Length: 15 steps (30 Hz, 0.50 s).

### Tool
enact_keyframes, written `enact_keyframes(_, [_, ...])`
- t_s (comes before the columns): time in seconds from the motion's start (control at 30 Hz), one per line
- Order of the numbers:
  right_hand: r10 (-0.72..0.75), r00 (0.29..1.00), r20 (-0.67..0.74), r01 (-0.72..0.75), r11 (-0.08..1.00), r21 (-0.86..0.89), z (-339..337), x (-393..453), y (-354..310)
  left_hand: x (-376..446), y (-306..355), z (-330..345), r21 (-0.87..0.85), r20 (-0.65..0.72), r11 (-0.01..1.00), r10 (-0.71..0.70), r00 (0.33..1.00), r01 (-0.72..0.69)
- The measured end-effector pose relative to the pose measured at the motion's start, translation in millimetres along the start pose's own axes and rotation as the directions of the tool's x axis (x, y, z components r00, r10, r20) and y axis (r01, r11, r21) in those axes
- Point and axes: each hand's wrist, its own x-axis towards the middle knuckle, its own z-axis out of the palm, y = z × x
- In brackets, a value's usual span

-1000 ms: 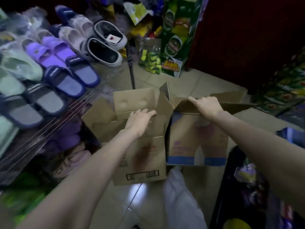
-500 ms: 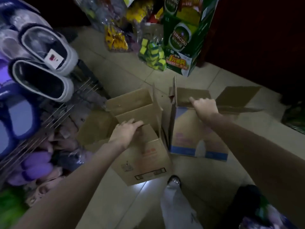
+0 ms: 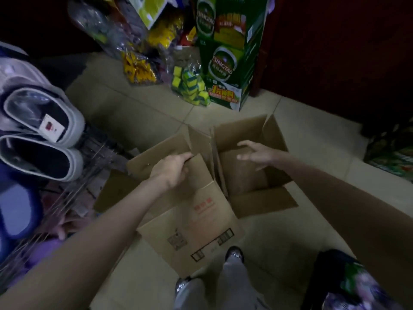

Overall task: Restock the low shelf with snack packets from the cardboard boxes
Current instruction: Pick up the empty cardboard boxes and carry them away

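Since the earlier frame the right hand (image 3: 257, 154) has left the flap and hovers, fingers spread, over the right cardboard box (image 3: 250, 166). The left hand (image 3: 172, 173) pinches the left cardboard box (image 3: 190, 211) flap beneath its fingers. Thin card looks light and bendy; hold near folds.

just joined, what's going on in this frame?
A person stands over two open cardboard boxes on the tiled floor. The left hand grips a flap of the left box. The right hand hovers open over the right box, holding nothing. No snack packets show inside it. Slippers sit on a wire rack at left.
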Motion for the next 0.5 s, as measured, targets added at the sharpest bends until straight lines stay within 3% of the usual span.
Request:
enact_keyframes(0.13, [-0.100,0.990,0.097,0.080,0.978,0.192,12.5,-25.3,-54.8,-7.7,2.0,-47.0,-0.043,-0.016,0.994,0.104,0.994,-0.105])
enact_keyframes(0.27, [-0.186,0.982,-0.035,0.188,0.951,0.245,12.4,-65.1,-111.7,-22.4,21.1,-93.2,-0.133,-0.019,0.954,0.268,0.963,-0.268])
enact_keyframes(0.33, [-0.228,0.971,-0.075,0.239,0.948,0.211,1.6,-92.5,-135.5,-31.5,28.2,-117.9,-0.190,-0.042,0.927,0.322,0.946,-0.324])
enact_keyframes(0.5, [-0.291,0.917,-0.275,0.324,0.942,0.083,-32.4,-169.4,-170.0,-51.9,68.6,-183.7,-0.146,-0.174,0.862,0.461,0.870,-0.485])
